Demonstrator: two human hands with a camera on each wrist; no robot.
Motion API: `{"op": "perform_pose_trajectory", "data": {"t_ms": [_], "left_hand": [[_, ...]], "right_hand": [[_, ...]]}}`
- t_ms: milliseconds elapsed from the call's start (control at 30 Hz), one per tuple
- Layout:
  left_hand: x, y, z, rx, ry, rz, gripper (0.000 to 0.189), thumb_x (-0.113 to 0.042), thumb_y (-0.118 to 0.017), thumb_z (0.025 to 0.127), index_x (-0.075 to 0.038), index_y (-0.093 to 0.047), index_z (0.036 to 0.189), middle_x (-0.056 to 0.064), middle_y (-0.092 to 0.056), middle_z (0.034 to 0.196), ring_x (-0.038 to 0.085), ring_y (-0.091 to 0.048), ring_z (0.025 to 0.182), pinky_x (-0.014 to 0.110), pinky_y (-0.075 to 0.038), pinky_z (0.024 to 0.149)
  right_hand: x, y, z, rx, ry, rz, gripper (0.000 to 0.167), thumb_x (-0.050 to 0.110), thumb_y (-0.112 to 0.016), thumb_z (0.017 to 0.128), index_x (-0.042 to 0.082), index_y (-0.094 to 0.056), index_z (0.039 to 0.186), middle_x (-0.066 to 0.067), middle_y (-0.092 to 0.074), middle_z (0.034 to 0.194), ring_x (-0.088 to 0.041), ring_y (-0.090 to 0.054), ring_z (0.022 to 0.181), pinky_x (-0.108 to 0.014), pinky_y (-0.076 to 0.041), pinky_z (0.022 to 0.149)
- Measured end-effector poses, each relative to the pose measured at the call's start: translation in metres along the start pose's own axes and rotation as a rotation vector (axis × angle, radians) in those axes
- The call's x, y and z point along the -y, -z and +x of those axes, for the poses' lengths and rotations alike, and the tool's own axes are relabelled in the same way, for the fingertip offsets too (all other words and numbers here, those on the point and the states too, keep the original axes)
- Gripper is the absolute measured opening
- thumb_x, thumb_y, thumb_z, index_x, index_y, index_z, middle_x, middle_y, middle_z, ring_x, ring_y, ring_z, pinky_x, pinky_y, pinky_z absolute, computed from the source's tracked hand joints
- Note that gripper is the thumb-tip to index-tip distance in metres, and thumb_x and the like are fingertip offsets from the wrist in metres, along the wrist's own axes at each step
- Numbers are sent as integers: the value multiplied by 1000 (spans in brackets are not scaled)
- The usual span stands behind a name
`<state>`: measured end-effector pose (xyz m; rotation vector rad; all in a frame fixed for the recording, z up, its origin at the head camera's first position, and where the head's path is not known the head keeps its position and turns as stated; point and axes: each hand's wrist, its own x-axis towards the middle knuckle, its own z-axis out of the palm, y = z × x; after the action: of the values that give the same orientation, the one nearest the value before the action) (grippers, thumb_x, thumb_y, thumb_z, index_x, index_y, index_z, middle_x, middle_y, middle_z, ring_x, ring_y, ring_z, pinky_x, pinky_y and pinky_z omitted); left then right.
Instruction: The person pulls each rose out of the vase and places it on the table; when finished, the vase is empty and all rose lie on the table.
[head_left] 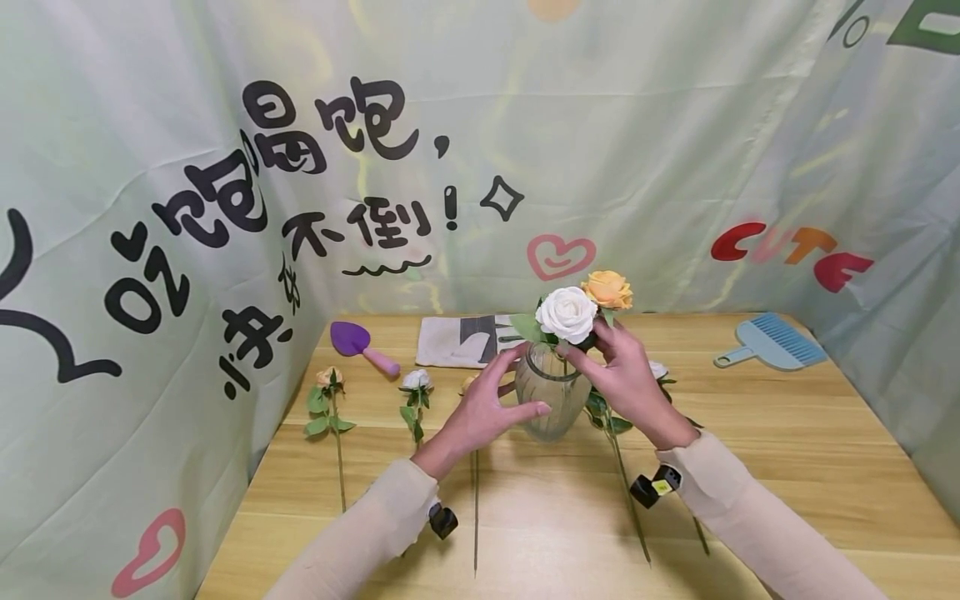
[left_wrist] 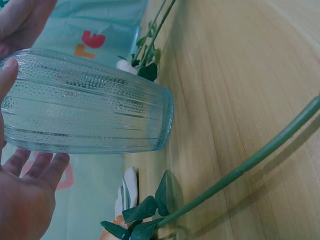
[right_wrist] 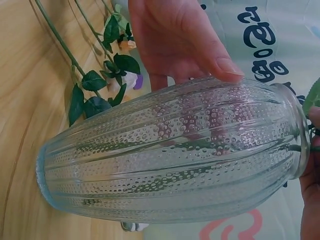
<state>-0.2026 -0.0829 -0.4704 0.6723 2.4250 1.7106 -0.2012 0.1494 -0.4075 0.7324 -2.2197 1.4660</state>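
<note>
A clear ribbed glass vase (head_left: 553,400) is upright over the table. My left hand (head_left: 480,412) holds its side, with the thumb (right_wrist: 227,67) on the near glass and the fingers behind. At the vase's mouth, my right hand (head_left: 626,371) pinches artificial roses below their blooms: a white rose (head_left: 567,315) and an orange rose (head_left: 608,289). A dark stem (right_wrist: 296,148) shows just inside the rim in the right wrist view. Fingers and leaves hide most of the grip, so how each stem is held I cannot tell.
Single roses lie on the wooden table (head_left: 555,533), including a peach rose (head_left: 330,379), a white rose (head_left: 417,380) and another white rose (head_left: 658,370). Behind are a purple trowel (head_left: 351,338), folded gloves (head_left: 450,342) and a blue dustpan-like piece with a brush (head_left: 776,342). Printed curtains (head_left: 645,167) enclose the table.
</note>
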Motion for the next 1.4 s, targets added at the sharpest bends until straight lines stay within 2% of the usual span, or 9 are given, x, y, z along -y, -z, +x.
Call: {"op": "perform_pose_trajectory", "data": {"t_ms": [100, 200, 333, 500, 633, 833, 967, 1167, 1400], "left_hand": [[-1, 0, 0, -5, 18, 16, 90, -46, -89, 92, -40, -39, 166, -9, -41, 171, 20, -41, 159, 47, -48, 127], [-1, -1, -1, -11, 34, 28, 88, -48, -90, 91, -44, -40, 164, -9, -43, 169, 22, -41, 159, 52, -45, 128], [-1, -1, -2, -13, 25, 21, 88, -47, -90, 90, -46, -41, 163, -10, -44, 169, 23, -41, 159, 57, -43, 129], [0, 0, -1, -2, 19, -12, 93, -48, -90, 90, -37, -39, 166, -4, -42, 171, 25, -43, 158, 48, -49, 126], [1, 1, -1, 8, -12, -36, 95, -49, -89, 91, -35, -36, 168, -2, -42, 170, 24, -44, 158, 47, -50, 125], [1, 1, 0, 9, -42, -41, 95, -43, -87, 94, -41, -31, 170, -7, -33, 177, 24, -39, 161, 53, -48, 125], [1, 1, 0, 8, -38, -38, 96, -43, -88, 94, -42, -30, 170, -7, -32, 177, 24, -39, 161, 53, -48, 126], [0, 1, 0, 8, -41, -47, 94, -40, -89, 94, -38, -33, 169, -6, -37, 174, 22, -42, 159, 50, -49, 125], [0, 1, 0, 9, -44, -53, 90, -38, -90, 93, -35, -39, 167, -5, -43, 170, 21, -44, 157, 47, -50, 125]], "right_hand": [[1, 0, 0, 3, -2, -30, 52, -8, -76, 98, -1, -63, 148, -25, -65, 147, -3, -65, 128, -5, -51, 104], [1, 1, -1, 5, 1, -93, 52, -2, -78, 98, 3, -65, 149, -21, -70, 143, -8, -69, 113, -7, -54, 89], [0, 2, -3, 16, 8, -130, 46, -1, -74, 101, 1, -66, 147, -21, -71, 143, -1, -63, 110, -7, -51, 87], [0, 3, 1, 68, 36, -20, 47, -13, -65, 102, 0, -64, 147, -22, -69, 142, 1, -60, 133, -10, -50, 110], [3, 4, 4, 71, 38, 39, 54, -11, -65, 103, 10, -61, 152, -16, -69, 144, 4, -69, 118, -13, -60, 98], [1, 5, 7, 96, 76, 63, 50, -11, -58, 107, 8, -60, 153, -16, -68, 141, -11, -76, 102, -21, -66, 87], [-2, 7, 7, 110, 115, 59, 49, -13, -55, 107, 7, -61, 151, -17, -70, 131, -12, -77, 102, -26, -68, 87], [-3, 10, 7, 117, 93, 160, 47, -13, -55, 107, 2, -54, 151, -22, -65, 146, -15, -80, 105, -33, -70, 88], [-5, 12, 6, 108, 119, 162, 42, -10, -46, 112, 3, -56, 150, -21, -61, 152, -20, -78, 106, -27, -67, 87]]}}
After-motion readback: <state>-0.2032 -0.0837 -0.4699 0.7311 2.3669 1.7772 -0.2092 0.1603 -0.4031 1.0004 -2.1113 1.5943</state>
